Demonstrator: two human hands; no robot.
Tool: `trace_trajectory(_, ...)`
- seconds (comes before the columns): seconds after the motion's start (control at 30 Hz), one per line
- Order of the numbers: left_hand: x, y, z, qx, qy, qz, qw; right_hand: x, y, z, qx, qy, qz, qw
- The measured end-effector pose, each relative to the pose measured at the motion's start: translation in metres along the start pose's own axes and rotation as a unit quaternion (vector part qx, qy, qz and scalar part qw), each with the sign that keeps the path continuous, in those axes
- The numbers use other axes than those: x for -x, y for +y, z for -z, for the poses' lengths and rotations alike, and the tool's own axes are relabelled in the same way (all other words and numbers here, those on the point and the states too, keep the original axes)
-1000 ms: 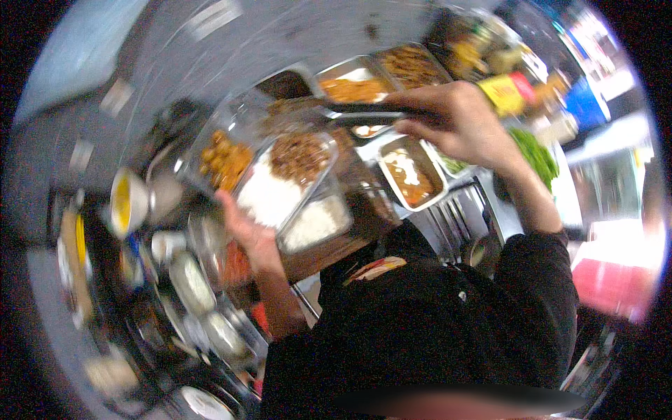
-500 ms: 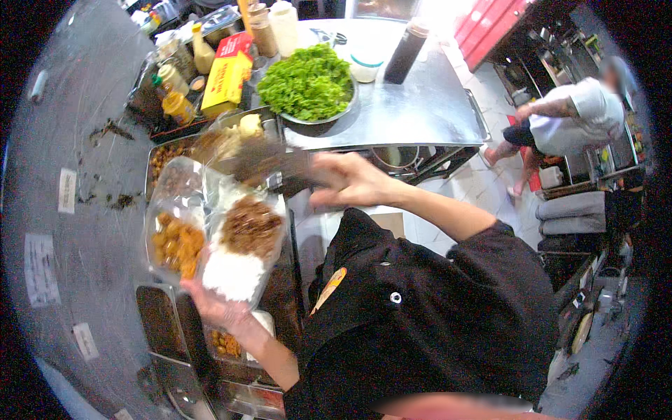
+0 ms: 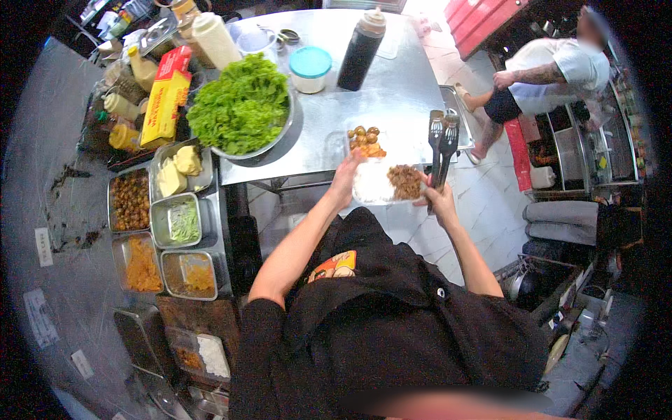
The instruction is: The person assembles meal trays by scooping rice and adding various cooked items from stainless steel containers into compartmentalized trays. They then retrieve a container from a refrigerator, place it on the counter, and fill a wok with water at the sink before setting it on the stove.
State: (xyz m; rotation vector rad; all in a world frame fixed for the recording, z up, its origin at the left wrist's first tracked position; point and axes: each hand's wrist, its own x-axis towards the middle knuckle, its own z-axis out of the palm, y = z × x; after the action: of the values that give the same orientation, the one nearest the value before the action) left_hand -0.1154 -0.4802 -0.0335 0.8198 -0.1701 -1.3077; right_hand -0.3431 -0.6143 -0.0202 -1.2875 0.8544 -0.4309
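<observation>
My left hand (image 3: 344,180) grips the left edge of a clear plastic meal box (image 3: 378,159) in front of my chest, at the near edge of the steel table. In the box lie white rice (image 3: 372,183), brown shredded meat (image 3: 404,183), several round brown pieces (image 3: 364,136) and some orange food. At its right side my right hand (image 3: 441,201) is closed round black tongs (image 3: 444,145), whose slotted heads point up and away from me. The right fingers are beside the box's edge, partly hidden; whether they also bear it I cannot tell.
Lettuce (image 3: 241,105) fills a metal bowl on the table, near a blue-lidded tub (image 3: 310,68) and a dark sauce bottle (image 3: 362,49). Metal food pans (image 3: 180,218) stand at the left, with another filled box (image 3: 203,353) nearer. A person (image 3: 553,70) stands at the far right.
The box has moved from above the food pans to the right, before the table's edge. My right hand has swung down beside it with the tongs. My view has turned rightward.
</observation>
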Motion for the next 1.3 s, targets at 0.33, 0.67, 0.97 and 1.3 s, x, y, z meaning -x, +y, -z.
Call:
trace_trajectory(0.33, -0.022, 0.009, -0.010, -0.485, 0.157, -0.167, 0.844, -0.110, 0.015, 0.060, 0.202, 0.164, 0.122, 0.958)
trace_trajectory(0.67, 0.323, 0.035, 0.042, -0.437, 0.645, -0.284, 0.559, -0.039, -0.115, -0.129, 0.131, -0.069, 0.190, 0.970)
trace_trajectory(0.97, 0.590, -0.056, 0.164, -0.315, 0.896, 0.156, 0.273, 0.049, -0.170, -0.457, 0.241, -0.512, 0.174, 0.806)
trace_trajectory(1.3, 0.610, -0.077, 0.203, -0.123, 0.861, -0.175, 0.461, 0.244, -0.149, -0.763, 0.475, -0.451, 0.721, 0.226)
